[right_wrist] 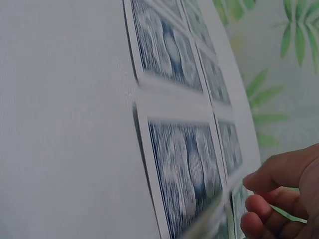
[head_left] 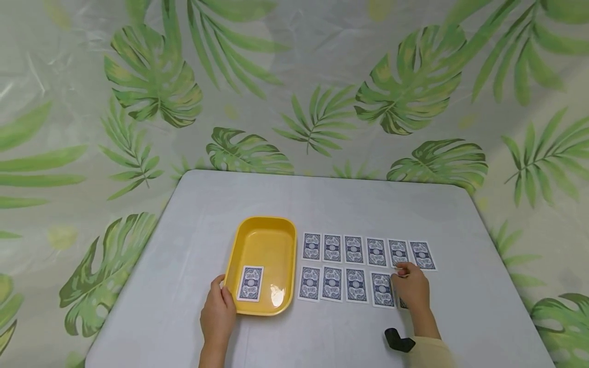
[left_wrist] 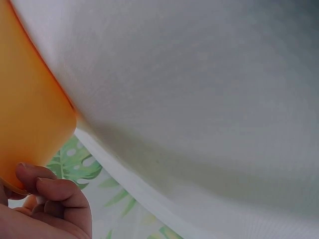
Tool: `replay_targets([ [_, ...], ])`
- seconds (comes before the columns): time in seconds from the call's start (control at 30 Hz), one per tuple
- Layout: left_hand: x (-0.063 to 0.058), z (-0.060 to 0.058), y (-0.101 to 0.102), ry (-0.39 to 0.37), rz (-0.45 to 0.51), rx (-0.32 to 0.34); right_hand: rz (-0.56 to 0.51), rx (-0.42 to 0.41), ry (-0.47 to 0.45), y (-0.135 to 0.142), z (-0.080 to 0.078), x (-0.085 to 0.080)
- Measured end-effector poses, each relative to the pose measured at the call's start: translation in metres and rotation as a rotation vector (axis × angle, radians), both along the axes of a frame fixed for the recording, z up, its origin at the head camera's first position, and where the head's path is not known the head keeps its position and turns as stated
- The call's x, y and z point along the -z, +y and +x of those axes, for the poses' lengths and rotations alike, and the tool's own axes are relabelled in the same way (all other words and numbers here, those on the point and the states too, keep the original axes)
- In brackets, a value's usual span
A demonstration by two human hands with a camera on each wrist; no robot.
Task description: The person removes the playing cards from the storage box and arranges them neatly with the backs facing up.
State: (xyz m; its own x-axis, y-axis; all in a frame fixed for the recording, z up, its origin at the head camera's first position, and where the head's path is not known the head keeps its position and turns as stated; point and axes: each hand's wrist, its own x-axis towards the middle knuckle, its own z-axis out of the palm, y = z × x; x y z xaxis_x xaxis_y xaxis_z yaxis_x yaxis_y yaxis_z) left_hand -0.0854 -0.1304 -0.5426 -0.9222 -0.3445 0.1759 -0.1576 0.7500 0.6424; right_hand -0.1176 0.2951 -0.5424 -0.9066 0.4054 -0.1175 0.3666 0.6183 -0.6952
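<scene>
Our left hand (head_left: 218, 313) holds the near left rim of the yellow plastic tray (head_left: 264, 230) on the grey table (head_left: 193, 214), fingers curled on it. One blue-backed playing card (head_left: 250, 283) lies inside. Our right hand (head_left: 411, 286) pinches a face-down card (head_left: 403, 302) in the near row, beside more blue-backed cards (head_left: 354, 267).

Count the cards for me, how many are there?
12, perhaps more hidden. One card lies in the yellow tray. Six form the back row on the table. Four show in the front row, and a fifth peeks from under the right hand.
</scene>
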Motion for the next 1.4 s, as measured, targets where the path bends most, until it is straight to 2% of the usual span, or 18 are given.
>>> replay_targets([
  [0.5, -0.001, -0.002, -0.001, -0.029, -0.003, 0.004, -0.074, -0.176, 0.073, -0.084, -0.033, -0.015],
  [0.8, -0.003, -0.002, 0.000, -0.047, 0.007, -0.003, -0.091, -0.254, 0.139, -0.117, -0.049, -0.026],
  [1.4, -0.003, -0.004, -0.002, -0.069, 0.015, -0.003, -0.142, -0.385, 0.191, -0.180, -0.068, -0.049],
])
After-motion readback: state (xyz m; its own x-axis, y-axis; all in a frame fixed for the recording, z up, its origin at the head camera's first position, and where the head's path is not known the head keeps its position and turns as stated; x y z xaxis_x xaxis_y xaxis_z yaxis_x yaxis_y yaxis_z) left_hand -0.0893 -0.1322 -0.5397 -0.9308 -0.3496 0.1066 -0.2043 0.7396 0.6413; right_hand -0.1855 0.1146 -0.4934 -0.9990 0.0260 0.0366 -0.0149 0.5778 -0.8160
